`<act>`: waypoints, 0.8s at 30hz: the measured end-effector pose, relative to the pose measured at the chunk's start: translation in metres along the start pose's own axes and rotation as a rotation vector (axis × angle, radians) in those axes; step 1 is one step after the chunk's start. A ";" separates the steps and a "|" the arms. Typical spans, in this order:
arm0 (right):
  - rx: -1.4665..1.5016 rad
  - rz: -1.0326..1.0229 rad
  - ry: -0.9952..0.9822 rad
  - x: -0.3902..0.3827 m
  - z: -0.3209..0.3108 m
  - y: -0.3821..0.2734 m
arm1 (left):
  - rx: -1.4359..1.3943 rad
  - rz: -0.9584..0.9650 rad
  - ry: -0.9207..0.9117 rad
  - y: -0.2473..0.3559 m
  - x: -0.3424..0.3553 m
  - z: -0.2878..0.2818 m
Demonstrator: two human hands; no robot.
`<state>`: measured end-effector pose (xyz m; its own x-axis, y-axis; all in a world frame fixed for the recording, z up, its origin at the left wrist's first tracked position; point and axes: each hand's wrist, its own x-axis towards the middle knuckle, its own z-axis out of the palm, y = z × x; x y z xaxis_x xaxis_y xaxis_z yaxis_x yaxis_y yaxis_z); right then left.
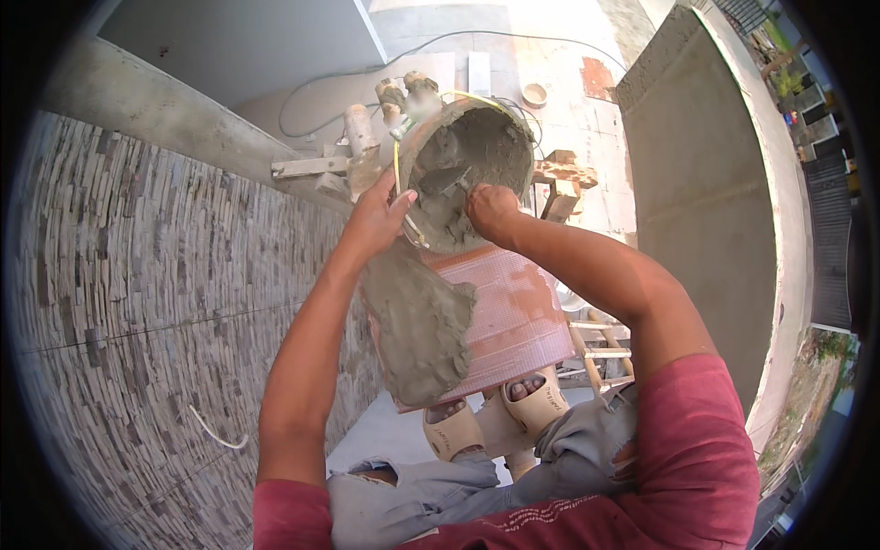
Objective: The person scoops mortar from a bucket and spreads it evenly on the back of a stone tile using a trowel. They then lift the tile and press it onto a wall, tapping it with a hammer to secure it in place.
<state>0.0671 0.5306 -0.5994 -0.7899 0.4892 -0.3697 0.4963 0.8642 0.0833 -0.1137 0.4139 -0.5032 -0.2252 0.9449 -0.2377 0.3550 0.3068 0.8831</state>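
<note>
A mortar-caked bucket [522, 151] is tipped toward me in the upper middle, with grey wet mortar [440, 220] inside. My left hand [374, 220] grips its left rim, thumb near the edge and the other fingers partly hidden behind the wall. Inside the bucket mouth, my right hand [492, 209] is closed around the handle of a trowel; its grey-smeared blade [443, 180] points left into the mortar. Below the bucket lies a pinkish tile [513, 312], ribbed side up. A thick heap of mortar [417, 321] covers its left part.
A wall of narrow stone strips [165, 247] runs along my left. To the right stands a plastered wall [701, 183]. Wooden pieces [564, 179] flank the bucket, and a ladder [605, 353] stands below right. A hose [431, 41] and small bowl [534, 94] lie farther off.
</note>
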 end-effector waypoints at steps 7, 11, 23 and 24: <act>0.267 0.017 0.166 -0.031 -0.070 0.011 | 0.085 -0.046 0.004 0.007 0.002 -0.005; 0.133 0.104 0.332 -0.025 -0.084 -0.023 | 0.023 -0.052 -0.039 -0.003 0.011 -0.016; 0.319 -0.090 -0.115 -0.026 -0.061 0.019 | -0.015 0.016 0.037 -0.008 0.009 -0.010; 0.339 -0.053 -0.018 -0.030 -0.060 0.019 | -0.019 -0.024 0.027 -0.008 0.006 -0.011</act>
<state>0.0785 0.5399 -0.5309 -0.8131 0.4398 -0.3813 0.5483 0.7988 -0.2478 -0.1279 0.4154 -0.5074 -0.2582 0.9338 -0.2477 0.3317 0.3265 0.8851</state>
